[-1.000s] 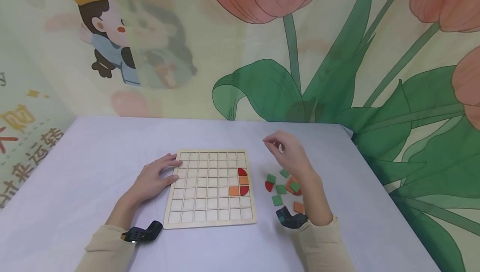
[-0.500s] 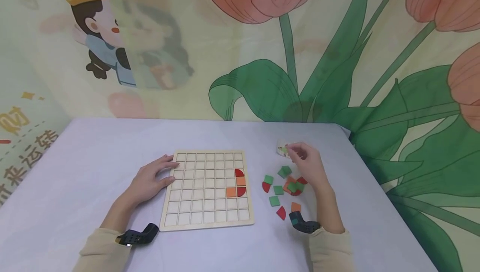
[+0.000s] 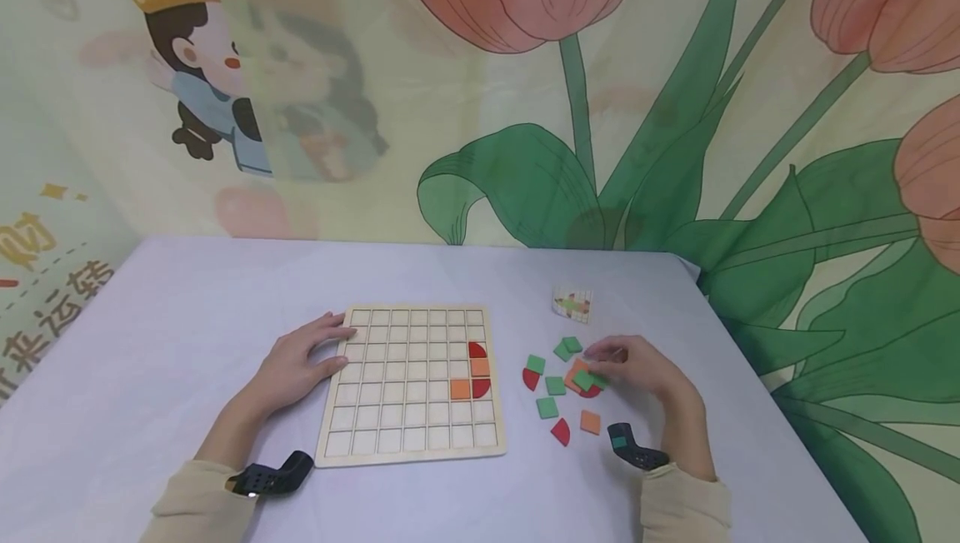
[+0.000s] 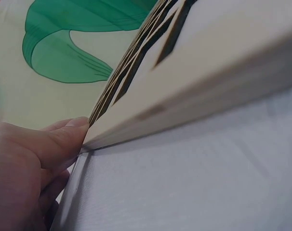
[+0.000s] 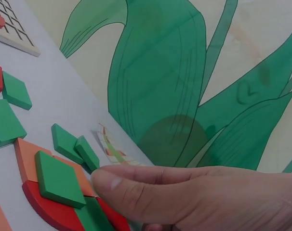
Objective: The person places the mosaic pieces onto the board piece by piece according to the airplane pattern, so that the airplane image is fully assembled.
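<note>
My left hand [image 3: 300, 364] lies at the left edge of a wooden grid board [image 3: 389, 441], thumb and fingers touching its rim. In the left wrist view the thumb [image 4: 64, 139] meets the board's edge. On the board's right side sit two red quarter-round tiles [image 3: 481, 389] and two orange square tiles [image 3: 460, 390]. My right hand [image 3: 645, 368] reaches low over a heap of tiles right of the board. Its thumb [image 5: 122, 190] is beside a green square tile [image 5: 61, 178] lying on orange and red ones; the fingers are loosely bent and partly hide the heap.
A small printed card [image 3: 572, 304] stands behind the heap. Several loose green tiles [image 3: 547, 408], a red quarter-round piece [image 3: 561, 432] and an orange square piece [image 3: 590, 422] lie around it on the white tablecloth [image 3: 405, 501]. A printed backdrop [image 3: 510, 176] rises behind the table.
My right hand has come away from the card, down and to the right, onto the tile heap. The card now shows fully. My left hand has stayed at the board's edge.
</note>
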Action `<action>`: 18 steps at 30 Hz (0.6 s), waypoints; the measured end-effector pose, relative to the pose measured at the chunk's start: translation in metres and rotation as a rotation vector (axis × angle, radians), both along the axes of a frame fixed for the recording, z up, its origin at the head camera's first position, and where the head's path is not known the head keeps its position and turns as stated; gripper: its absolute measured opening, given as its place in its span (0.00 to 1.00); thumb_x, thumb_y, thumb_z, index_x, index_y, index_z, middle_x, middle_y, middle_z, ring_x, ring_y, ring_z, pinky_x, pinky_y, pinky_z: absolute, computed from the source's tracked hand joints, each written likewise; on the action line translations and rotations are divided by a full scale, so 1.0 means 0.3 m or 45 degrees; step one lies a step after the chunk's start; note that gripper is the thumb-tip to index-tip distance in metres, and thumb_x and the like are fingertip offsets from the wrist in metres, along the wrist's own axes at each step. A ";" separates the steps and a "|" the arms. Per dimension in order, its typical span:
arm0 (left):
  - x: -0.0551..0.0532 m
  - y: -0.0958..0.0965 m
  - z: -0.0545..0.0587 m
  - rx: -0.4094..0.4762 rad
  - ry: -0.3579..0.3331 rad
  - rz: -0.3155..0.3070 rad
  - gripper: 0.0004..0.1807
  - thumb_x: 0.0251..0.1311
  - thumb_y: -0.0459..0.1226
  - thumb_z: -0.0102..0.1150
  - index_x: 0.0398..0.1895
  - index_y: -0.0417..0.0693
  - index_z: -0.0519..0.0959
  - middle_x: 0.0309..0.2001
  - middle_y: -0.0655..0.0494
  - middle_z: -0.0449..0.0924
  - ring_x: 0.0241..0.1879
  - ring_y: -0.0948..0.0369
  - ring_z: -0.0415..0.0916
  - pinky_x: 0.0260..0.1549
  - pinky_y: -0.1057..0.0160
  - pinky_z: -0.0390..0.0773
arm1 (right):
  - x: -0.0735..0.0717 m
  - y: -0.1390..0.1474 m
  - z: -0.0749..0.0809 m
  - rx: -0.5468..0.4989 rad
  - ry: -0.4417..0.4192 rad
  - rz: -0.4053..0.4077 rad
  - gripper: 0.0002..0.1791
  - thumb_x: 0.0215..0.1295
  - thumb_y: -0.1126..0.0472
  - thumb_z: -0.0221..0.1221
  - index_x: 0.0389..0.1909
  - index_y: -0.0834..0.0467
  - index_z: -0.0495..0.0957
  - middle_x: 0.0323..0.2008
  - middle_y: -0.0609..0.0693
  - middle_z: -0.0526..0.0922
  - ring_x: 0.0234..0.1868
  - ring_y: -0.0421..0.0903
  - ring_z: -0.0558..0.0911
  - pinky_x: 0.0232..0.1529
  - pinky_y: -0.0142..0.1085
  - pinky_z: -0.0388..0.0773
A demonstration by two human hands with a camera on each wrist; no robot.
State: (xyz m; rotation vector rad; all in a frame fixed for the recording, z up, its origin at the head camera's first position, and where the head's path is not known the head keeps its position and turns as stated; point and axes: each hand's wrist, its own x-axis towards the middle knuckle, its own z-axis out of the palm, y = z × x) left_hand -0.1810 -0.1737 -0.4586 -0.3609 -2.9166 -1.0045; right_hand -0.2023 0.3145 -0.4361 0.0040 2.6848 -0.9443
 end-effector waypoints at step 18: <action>0.005 0.002 -0.001 0.000 0.015 -0.014 0.24 0.59 0.42 0.61 0.59 0.47 0.75 0.69 0.42 0.63 0.70 0.40 0.54 0.64 0.35 0.53 | 0.001 -0.053 0.000 0.161 0.021 0.015 0.09 0.56 0.58 0.66 0.37 0.55 0.80 0.36 0.49 0.79 0.41 0.47 0.74 0.44 0.42 0.79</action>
